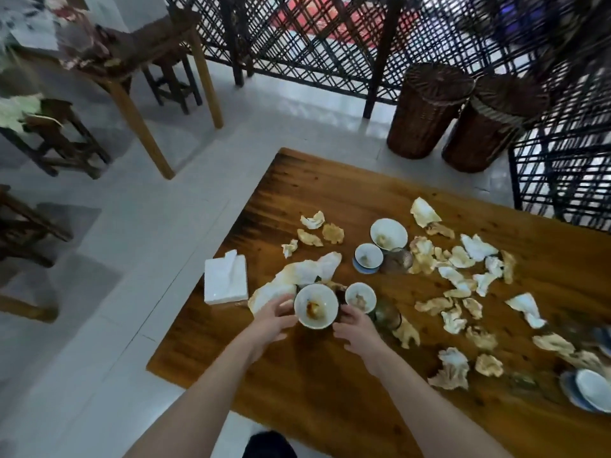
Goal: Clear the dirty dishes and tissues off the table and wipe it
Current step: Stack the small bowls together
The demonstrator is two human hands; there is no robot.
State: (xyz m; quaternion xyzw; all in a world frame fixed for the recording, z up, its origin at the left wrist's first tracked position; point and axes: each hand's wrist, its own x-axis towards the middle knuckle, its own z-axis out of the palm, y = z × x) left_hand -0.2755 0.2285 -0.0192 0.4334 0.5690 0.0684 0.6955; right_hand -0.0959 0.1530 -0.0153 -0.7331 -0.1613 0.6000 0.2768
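A wooden table [330, 375] is strewn with several crumpled, stained tissues [459, 259]. A dirty white bowl [315, 310] with brown residue stands near the table's left end. My left hand [272, 317] curls around its left side and my right hand [355, 328] touches its right side. Right beside it is a smaller dirty bowl [360, 297] with a dark glass cup [386, 314] next to it. Farther back sit a white bowl [388, 234], a blue-rimmed bowl [368, 258] and another glass cup [398, 259]. More dishes [588, 390] lie at the right edge.
A white tissue pack [225, 280] lies at the table's left edge. Two wicker baskets [426, 110] stand on the pale floor behind the table by a black lattice screen [330, 38]. Another wooden table [132, 61] and stools [56, 137] are on the left.
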